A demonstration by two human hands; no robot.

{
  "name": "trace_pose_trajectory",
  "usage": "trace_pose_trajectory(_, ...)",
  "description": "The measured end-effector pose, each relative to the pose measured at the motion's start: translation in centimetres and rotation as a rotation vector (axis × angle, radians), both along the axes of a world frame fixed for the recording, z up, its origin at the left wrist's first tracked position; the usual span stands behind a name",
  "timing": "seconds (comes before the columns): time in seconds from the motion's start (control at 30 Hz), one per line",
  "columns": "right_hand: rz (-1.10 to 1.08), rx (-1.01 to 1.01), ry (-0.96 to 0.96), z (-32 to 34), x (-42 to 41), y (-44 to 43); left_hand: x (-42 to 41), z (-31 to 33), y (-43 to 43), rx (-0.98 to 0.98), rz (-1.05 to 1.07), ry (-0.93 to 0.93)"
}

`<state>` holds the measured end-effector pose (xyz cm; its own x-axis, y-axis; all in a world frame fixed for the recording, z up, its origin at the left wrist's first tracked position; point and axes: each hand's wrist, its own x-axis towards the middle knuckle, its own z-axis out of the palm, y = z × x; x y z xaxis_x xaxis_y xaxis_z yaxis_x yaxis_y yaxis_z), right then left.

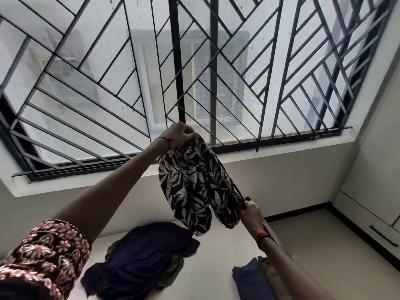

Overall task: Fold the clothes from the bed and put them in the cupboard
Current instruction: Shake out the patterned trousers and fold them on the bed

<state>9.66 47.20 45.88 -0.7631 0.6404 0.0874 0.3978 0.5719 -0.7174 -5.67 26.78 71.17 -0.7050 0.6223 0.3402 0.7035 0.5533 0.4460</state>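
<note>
Floral embroidered sleeve is sitting nearest, lower left, on the left arm.

On the bed:
- Folded navy piece is lying near the right edge. A brownish item is lying just beside it, on the edge side.
- Loose navy pile is sitting mid-bed, with an olive cloth poking out at its right side.

Black-and-white leaf-print garment is hanging in the air above the bed, stretched between both hands.
- Right hand is gripping the lower right edge, fingers curled tight round the fabric.
- Left hand is holding the bunched top end higher up, fingers curled over it.
- The garment's bottom folds are overlapping the pile's upper right corner in view. Can't tell if they're touching.

Barred window is filling the far wall. Cupboard with a dark handle is standing at the far right.
</note>
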Motion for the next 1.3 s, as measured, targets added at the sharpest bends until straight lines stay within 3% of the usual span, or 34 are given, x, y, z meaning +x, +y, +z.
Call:
trace_pose_trajectory(0.43,0.387,-0.145,-0.056,4.6,2.8,7.3,-2.4,-4.5,-5.8,-0.102,0.170,-0.116)
trace_pose_trajectory(0.73,0.384,-0.006,-0.264,5.5,2.5,8.6,-1.6,-7.7,-7.1,-0.162,0.240,-0.118)
trace_pose_trajectory(0.87,0.340,-0.120,-0.093,5.8,3.1,8.4,-2.1,-9.3,-7.7,-0.069,0.284,-0.147)
trace_pose_trajectory(0.97,0.236,-0.099,0.044,5.0,2.8,8.7,-2.4,-10.5,-7.7,-0.022,0.321,-0.207)
trace_pose_trajectory(1.07,0.173,-0.073,0.030,4.3,2.2,8.0,-2.8,-12.3,-7.5,0.010,0.336,-0.233)
trace_pose_trajectory(1.3,0.106,-0.384,0.155,3.1,2.5,5.3,-0.3,-16.2,-5.7,0.115,0.236,-0.310)
